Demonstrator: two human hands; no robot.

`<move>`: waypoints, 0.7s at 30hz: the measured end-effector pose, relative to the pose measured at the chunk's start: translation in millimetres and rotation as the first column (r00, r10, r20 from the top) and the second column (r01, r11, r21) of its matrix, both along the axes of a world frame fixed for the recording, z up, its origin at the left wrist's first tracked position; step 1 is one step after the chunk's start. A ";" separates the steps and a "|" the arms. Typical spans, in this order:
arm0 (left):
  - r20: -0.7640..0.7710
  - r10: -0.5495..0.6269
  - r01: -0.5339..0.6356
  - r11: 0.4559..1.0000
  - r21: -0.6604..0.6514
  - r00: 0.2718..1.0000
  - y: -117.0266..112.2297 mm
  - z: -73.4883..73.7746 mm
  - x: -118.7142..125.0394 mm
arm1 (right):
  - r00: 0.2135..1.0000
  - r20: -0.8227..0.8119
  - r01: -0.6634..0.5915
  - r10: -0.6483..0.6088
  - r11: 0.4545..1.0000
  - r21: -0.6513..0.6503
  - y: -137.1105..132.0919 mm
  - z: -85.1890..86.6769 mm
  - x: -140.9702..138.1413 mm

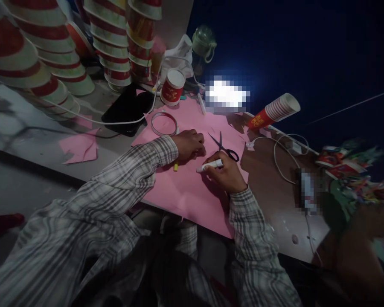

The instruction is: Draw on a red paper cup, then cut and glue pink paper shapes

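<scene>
A large pink paper sheet (192, 187) lies on the brown table (269, 200). My left hand (189, 144) rests on the pink sheet with fingers curled; a small yellow object (176, 166) pokes out beneath its wrist. My right hand (226, 172) is closed around a white glue stick or marker (209, 165), whose tip touches the paper. Black-handled scissors (224, 147) lie open on the sheet just beyond my right hand. A clear tape ring (164, 123) sits on the paper beyond my left hand.
Tall stacks of red-and-white paper cups (48, 55) stand at the back left. One cup (173, 86) stands upright; a cup stack (273, 111) lies on its side. A black phone (128, 108), white cables (281, 157), pink scraps (80, 147) and colourful clutter (348, 170) surround the sheet.
</scene>
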State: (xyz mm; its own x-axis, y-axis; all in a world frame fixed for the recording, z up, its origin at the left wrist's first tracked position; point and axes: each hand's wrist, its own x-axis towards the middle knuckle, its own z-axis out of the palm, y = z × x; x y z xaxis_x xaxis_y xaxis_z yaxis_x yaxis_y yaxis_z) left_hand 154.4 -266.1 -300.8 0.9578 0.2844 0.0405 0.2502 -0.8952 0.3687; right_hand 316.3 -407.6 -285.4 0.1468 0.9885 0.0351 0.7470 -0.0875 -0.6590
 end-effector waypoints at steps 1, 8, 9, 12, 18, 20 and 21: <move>0.006 0.002 -0.002 1.000 -0.001 1.000 -0.1 0.2 -0.1 | 0.999 0.009 0.033 -0.033 0.999 0.019 0.2 -0.2 -0.5; 0.013 -0.012 0.013 1.000 -0.014 1.000 0.0 -0.2 -1.1 | 0.998 -0.048 0.031 -0.032 0.999 -0.019 2.4 -3.6 -2.1; 0.015 -0.009 0.009 1.000 -0.017 1.000 0.2 -0.4 -1.0 | 0.997 -0.042 0.058 -0.057 0.998 0.006 2.8 -3.7 -2.7; 0.001 -0.012 0.012 1.000 -0.026 1.000 0.3 -0.2 -0.6 | 0.991 -0.056 0.123 -0.120 0.991 0.054 3.4 -3.3 -5.7; -0.020 -0.005 0.004 1.000 -0.027 1.000 -0.9 4.4 -0.5 | 0.991 -0.059 0.123 -0.120 0.991 0.049 3.8 -1.9 -10.9; -0.023 -0.007 0.006 0.999 -0.031 1.000 -1.0 5.2 -0.6 | 0.993 -0.079 0.092 -0.091 0.996 0.020 4.4 -2.0 -10.8; -0.019 -0.009 0.009 0.999 -0.031 1.000 -1.0 5.4 -0.5 | 0.994 -0.082 0.074 -0.075 0.997 -0.008 4.6 -2.0 -10.7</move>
State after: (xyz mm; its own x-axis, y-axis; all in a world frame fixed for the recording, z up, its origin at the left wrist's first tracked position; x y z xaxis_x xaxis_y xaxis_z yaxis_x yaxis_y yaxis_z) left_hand 153.8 -267.1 -295.4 0.9609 0.2767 0.0133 0.2497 -0.8858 0.3912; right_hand 305.6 -403.0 -287.5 0.2222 0.9749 0.0149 0.6818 -0.1444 -0.7172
